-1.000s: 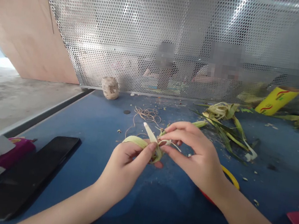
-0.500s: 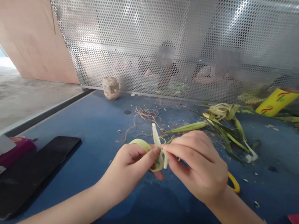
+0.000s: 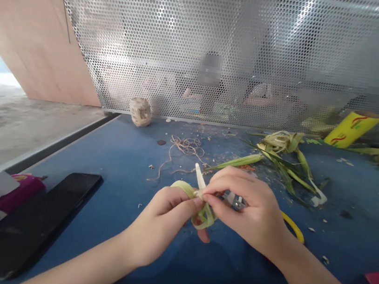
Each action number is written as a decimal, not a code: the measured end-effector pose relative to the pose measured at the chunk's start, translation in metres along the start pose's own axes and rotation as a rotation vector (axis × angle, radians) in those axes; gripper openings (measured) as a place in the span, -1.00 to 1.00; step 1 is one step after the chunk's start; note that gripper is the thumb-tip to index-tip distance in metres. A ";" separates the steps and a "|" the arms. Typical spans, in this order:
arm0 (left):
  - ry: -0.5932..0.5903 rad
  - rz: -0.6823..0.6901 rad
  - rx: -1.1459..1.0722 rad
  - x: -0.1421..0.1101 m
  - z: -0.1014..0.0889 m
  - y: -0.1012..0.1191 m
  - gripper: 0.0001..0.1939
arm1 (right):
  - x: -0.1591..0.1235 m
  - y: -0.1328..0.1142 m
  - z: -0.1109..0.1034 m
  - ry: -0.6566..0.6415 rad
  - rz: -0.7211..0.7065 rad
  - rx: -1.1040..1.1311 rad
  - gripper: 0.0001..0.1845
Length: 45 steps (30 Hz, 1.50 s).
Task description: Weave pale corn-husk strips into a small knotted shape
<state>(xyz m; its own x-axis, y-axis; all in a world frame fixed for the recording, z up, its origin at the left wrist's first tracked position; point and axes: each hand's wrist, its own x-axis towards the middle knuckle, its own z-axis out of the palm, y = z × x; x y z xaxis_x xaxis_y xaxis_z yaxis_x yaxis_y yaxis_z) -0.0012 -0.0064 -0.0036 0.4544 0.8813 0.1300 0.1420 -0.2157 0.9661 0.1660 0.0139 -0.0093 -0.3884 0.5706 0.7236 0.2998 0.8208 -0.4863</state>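
Observation:
My left hand (image 3: 160, 222) is closed on a pale green corn husk (image 3: 205, 219), pinching it between thumb and fingers. The husk is bent into loops, and one pale pointed end (image 3: 200, 176) sticks up above the thumb. My right hand (image 3: 247, 206) pinches the same husk with thumb and forefinger, right beside the left thumb. Below the right hand lies a metal piece (image 3: 237, 202), mostly covered. A yellow loop-shaped handle (image 3: 293, 228) shows past the right wrist; whether the two belong together is hidden.
Loose corn husks (image 3: 286, 155) and tangled string (image 3: 189, 146) lie on the blue table (image 3: 130, 162). A black phone (image 3: 33, 223) and a purple power strip (image 3: 0, 209) sit at left. A perforated metal screen (image 3: 175, 41) closes the back, near a yellow tube (image 3: 353, 130) and a whitish roll (image 3: 140, 111).
Both hands have shifted slightly right and down with the husk. The right hand has turned a little, uncovering the metal piece beneath it.

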 end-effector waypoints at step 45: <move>-0.326 -0.005 0.492 -0.003 0.004 0.003 -0.64 | -0.003 -0.003 0.000 -0.120 0.088 -0.054 -0.94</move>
<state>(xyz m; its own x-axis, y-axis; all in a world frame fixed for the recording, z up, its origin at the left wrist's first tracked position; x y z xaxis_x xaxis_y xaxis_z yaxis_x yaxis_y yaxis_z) 0.0010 -0.0115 -0.0018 0.6885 0.7248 -0.0253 0.5010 -0.4502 0.7391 0.1659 0.0102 -0.0101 -0.4593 0.6420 0.6139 0.3828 0.7667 -0.5154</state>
